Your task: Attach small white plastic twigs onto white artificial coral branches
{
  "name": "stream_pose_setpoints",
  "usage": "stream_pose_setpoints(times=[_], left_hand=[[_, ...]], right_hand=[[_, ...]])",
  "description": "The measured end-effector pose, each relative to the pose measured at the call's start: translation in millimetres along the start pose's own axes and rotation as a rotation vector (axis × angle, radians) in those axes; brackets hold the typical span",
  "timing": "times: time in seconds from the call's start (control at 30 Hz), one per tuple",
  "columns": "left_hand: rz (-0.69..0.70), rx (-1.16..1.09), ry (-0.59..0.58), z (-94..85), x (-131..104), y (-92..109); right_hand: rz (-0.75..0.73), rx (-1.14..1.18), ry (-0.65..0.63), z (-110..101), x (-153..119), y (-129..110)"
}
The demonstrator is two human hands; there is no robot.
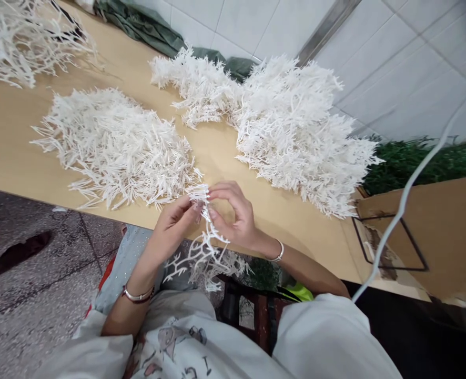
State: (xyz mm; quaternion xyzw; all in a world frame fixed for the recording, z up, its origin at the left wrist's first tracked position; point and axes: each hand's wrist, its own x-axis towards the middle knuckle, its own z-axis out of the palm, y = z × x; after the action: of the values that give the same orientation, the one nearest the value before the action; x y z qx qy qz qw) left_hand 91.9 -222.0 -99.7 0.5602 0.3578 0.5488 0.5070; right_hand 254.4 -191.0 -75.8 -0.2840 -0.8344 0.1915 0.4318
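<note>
Between my hands is a white branching plastic sprig (pixel 207 245), its forked twigs hanging over the table's front edge. My left hand (pixel 172 223) is closed around its upper part, thumb on top. From the other side my right hand (pixel 235 213) pinches it between thumb and fingers, leaving a rounded gap behind the pinch. Small white tips stick up above my fingers, touching or close to a heap of off-white sprigs (pixel 118 145) on the left. A bigger heap of whiter sprigs (pixel 296 126) lies behind and to the right.
More loose white branches (pixel 20 42) lie at the table's (pixel 4 137) far left. Dark green cloth (pixel 146 26) runs along the tiled wall. At right are a cardboard box (pixel 449 231), green plastic foliage (pixel 434 160) and a white cable (pixel 402 197) crossing in front.
</note>
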Motion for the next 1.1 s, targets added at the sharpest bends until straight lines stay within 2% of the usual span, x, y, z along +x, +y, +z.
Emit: stream_pose_setpoints(times=[0.07, 0.2, 0.3, 0.4, 0.6, 0.83, 0.9, 1.03, 1.1], left_hand=[[-0.001, -0.011, 0.016, 2.4, -0.3, 0.3], [0.004, 0.041, 0.043, 7.8, -1.8, 0.3], [-0.012, 0.112, 0.08, 10.2, -3.3, 0.1], [-0.027, 0.155, 0.057, 10.6, -4.5, 1.2], [-0.029, 0.037, 0.048, 11.9, -4.4, 2.9], [0.138, 0.151, 0.077, 15.8, -5.7, 1.5], [0.154, 0.132, 0.084, 16.9, -6.3, 1.2], [0.086, 0.043, 0.109, 17.8, -6.0, 1.3], [0.057, 0.021, 0.08, 16.8, -5.2, 1.5]], right_hand=[[0.025, 0.055, -0.052, 0.0, -0.7, -2.3], [0.229, 0.138, -0.136, 1.2, -2.9, -5.9], [0.349, 0.198, -0.155, 2.0, -4.3, -8.0], [0.405, 0.298, -0.15, 3.0, -6.4, -9.4], [0.644, 0.618, -0.208, 0.9, -5.0, -10.4], [0.836, 0.849, -0.399, -11.2, -1.2, -10.6], [0.831, 0.874, -0.417, -11.0, -2.6, -10.4], [0.649, 0.763, -0.359, -8.1, -4.3, -10.5], [0.57, 0.662, -0.342, -8.4, -4.2, -11.2]])
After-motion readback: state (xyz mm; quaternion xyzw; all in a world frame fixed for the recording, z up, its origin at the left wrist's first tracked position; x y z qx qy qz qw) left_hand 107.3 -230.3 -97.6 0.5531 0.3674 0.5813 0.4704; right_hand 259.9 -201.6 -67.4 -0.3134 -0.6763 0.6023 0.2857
